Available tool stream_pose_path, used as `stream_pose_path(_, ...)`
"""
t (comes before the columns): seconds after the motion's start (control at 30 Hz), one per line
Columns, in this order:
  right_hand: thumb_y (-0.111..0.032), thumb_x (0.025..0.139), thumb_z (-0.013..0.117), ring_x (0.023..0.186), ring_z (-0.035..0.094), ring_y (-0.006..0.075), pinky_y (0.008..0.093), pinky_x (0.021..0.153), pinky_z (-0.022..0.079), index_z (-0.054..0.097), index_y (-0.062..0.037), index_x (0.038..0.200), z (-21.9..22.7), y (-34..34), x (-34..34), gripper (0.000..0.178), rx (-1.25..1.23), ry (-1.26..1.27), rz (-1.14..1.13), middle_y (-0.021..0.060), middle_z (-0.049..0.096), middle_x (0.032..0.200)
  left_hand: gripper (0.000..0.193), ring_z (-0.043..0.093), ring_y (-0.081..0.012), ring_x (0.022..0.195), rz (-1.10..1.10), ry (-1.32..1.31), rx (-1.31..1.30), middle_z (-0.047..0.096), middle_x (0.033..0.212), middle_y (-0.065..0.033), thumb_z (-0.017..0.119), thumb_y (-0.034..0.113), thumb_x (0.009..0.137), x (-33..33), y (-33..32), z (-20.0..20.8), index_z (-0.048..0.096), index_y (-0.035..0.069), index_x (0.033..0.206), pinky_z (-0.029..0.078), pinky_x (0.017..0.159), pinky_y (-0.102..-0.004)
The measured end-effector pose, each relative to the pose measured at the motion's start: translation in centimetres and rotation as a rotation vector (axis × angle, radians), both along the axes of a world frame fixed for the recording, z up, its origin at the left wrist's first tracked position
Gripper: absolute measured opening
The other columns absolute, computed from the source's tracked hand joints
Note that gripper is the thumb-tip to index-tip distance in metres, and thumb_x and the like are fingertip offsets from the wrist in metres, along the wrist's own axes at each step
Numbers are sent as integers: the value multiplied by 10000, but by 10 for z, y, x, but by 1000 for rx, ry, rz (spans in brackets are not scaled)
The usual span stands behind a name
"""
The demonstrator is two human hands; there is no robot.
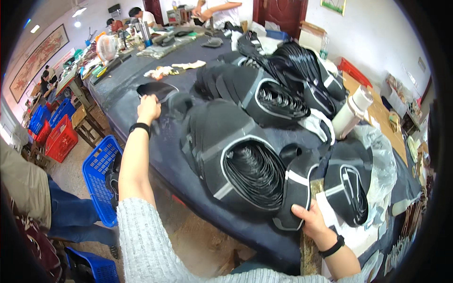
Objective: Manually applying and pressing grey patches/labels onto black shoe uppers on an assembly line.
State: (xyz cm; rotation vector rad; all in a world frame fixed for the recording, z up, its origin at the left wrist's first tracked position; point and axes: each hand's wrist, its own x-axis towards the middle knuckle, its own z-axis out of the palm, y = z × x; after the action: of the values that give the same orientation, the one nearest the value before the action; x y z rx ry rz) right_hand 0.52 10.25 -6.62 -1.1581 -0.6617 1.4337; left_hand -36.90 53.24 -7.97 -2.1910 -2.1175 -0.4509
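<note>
My left hand [149,109] reaches far out over the table, its fingers closed at the near edge of a black curved shoe upper [163,89]. My right hand [311,220] grips another black shoe upper [296,191] with a white stripe and pale edging, thumb on top, at the near right. Between my hands a big nested stack of black uppers [212,137] lies on its side, its looped ends facing me. Behind it lies a second stack [231,82]. A smaller stack [347,165] is to the right of my right hand.
The dark-covered table [165,162] also bears a white cylinder [351,113], clear plastic [380,160], a fan [106,48] and pale scraps [174,70]. A blue crate [100,184] stands left of the table, near a standing person [71,203]. Other people sit farther back.
</note>
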Motion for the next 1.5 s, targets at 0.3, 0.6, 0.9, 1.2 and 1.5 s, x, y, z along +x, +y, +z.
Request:
stream_pose_path(0.3, -132, 819, 623, 899, 597, 168, 297, 806, 480, 502, 26, 1162, 7, 3, -4, 396, 188, -114, -102, 91, 612, 1014, 345, 484, -307, 1118, -308, -511, 573, 564, 1121, -143, 608, 161, 780, 80, -48, 6, 539, 8, 1081, 383, 937, -398)
stream_pose_path(0.6, -149, 880, 538, 787, 623, 150, 282, 716, 513, 517, 10, 1121, 63, -10, 36, 289, 275, 138, -252, 94, 624, 945, 551, 475, -268, 1127, -1171, -312, 188, 541, 1169, -73, 741, 235, 652, 185, -333, 55, 552, 80, 1145, 289, 1002, -453)
stream_pose_path(0.9, -240, 894, 519, 604, 583, 105, 221, 554, 485, 536, -1, 1015, 117, -19, 48, 268, 335, -134, -430, 63, 615, 757, 576, 476, -291, 1135, -1103, -288, 264, 539, 1189, -93, 733, 258, 657, 184, -351, 28, 543, 83, 1172, 267, 1017, -475)
stream_pose_path(1.2, -174, 883, 514, 763, 639, 179, 269, 685, 525, 467, 64, 1168, 110, -32, 55, 374, 407, -140, -192, 137, 625, 964, 653, 472, -300, 1140, -421, -638, 142, 492, 1221, -182, 744, 215, 682, 134, -214, 42, 444, -38, 1205, 368, 973, -363)
stream_pose_path(1.5, -178, 827, 595, 875, 595, 151, 270, 775, 474, 485, 48, 1152, 119, -45, 66, 411, 345, -256, -177, 108, 606, 997, 258, 617, -228, 759, -1046, -301, 858, 620, 853, -69, 596, -20, 661, 194, -274, 41, 590, 67, 905, 489, 695, -313)
